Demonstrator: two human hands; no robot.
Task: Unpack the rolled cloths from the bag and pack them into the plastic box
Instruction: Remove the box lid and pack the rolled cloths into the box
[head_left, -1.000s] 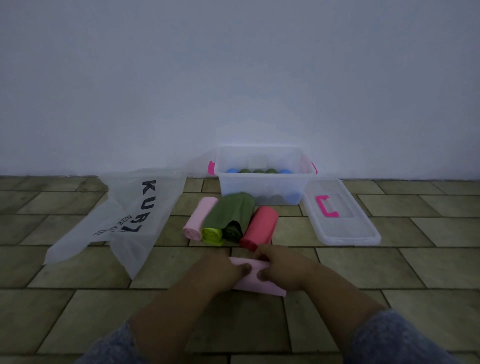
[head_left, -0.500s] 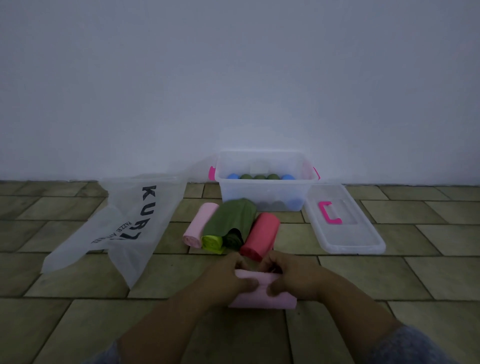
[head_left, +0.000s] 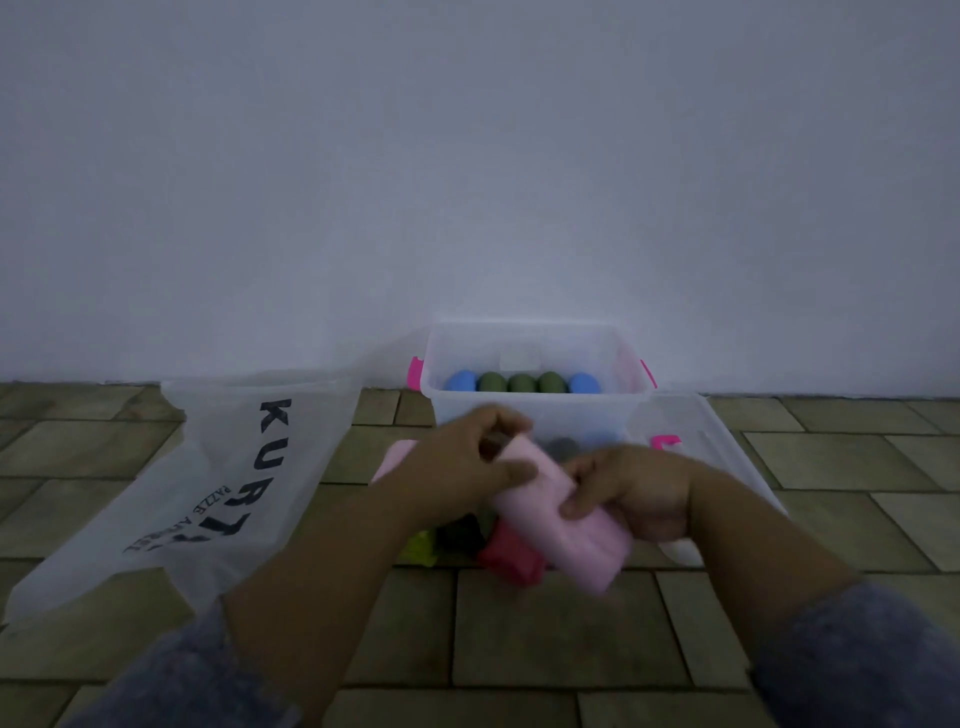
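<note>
While both hands grip it, the pink roll (head_left: 558, 512) sits tilted above the floor (head_left: 545, 629), left hand (head_left: 467, 462) at its far end, right hand (head_left: 631, 491) around its middle. Behind stands the box (head_left: 535, 410) holding blue and green rolls (head_left: 522, 383); the bag (head_left: 208, 483) lies left.

Dim rm: plain white wall (head_left: 467, 156), olive brick-tile floor (head_left: 831, 457).

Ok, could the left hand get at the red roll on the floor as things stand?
Probably not right away. The left hand is gripping the pink roll together with the right hand, and that roll hangs over the red roll. It would have to let go first.
</note>
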